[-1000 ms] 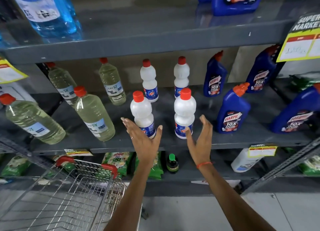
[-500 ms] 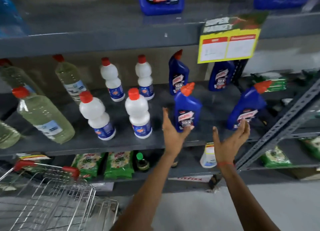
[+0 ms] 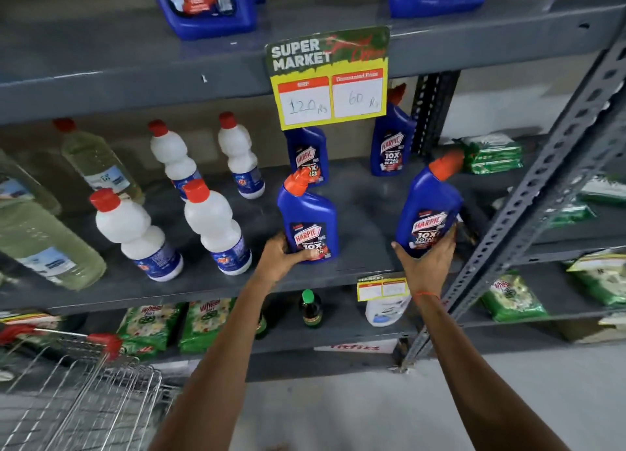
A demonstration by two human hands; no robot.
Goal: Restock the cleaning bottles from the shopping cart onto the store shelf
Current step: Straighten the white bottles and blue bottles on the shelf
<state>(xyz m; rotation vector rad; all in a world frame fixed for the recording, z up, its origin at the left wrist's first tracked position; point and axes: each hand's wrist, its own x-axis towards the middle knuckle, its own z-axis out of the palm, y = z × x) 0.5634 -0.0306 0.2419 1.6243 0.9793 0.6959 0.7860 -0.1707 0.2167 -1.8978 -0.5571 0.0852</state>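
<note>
On the grey middle shelf [image 3: 237, 283] stand blue Harpic bottles with orange caps. My left hand [image 3: 283, 257] grips the base of the front left blue bottle [image 3: 310, 213]. My right hand [image 3: 425, 259] grips the base of the front right blue bottle [image 3: 432, 210], which leans to the right. Two more blue bottles [image 3: 308, 154] stand at the back of the shelf. To the left stand several white bottles with red caps [image 3: 216, 229] and clear bottles of yellowish liquid [image 3: 47, 251]. The wire shopping cart [image 3: 84, 393] shows at the lower left.
A yellow price sign [image 3: 330, 88] hangs from the upper shelf over the back blue bottles. A slanted perforated steel upright [image 3: 528, 210] runs close to my right hand. Green packets [image 3: 152, 325] and a dark bottle [image 3: 311, 310] sit on the lower shelf. Large blue jugs [image 3: 206, 5] stand above.
The view swung right from the white bottles. Both open hands reached forward and closed on the two front blue bottles, one in each hand.
</note>
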